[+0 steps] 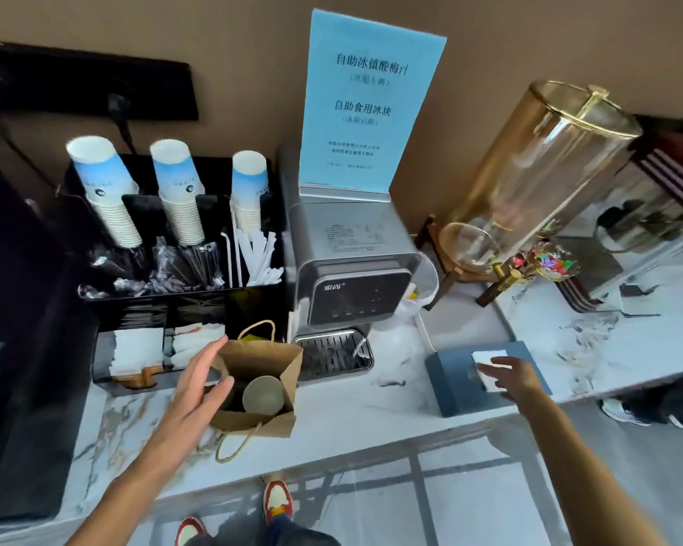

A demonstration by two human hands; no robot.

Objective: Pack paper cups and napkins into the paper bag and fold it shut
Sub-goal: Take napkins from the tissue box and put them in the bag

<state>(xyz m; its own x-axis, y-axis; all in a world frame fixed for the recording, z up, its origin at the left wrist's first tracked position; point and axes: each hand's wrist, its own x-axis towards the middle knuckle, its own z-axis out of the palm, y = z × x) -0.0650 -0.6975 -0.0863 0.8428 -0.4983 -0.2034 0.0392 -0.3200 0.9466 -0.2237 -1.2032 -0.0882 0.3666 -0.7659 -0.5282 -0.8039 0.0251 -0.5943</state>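
- Two bare hands are over a marbled tabletop [371, 411]. Your left hand [202, 382] is open, its fingers [213, 350] spread against the left wall of the paper bag [259, 362], gripping nothing.
- Your right hand [513, 378] is also open, fingers spread over the white napkin [489, 358] that shows in the slot of a dark blue tissue box [456, 382] near the tabletop's front edge. I cannot tell if it touches the napkin yet.
- One paper cup [263, 395] sits inside the open bag, mouth up. The bag stands near the front edge, just in front of a silver water dispenser [351, 269].
- Likely risk: the bag is only steadied from one side, so a push from your left hand could tip or slide it toward the front edge.
- Likely risk: pulling a napkin with one hand may drag the light box along or tear the sheet.
- More cups [107, 191] stand stacked in a black organiser [253, 301] at the back left; reaching past could knock the bag.
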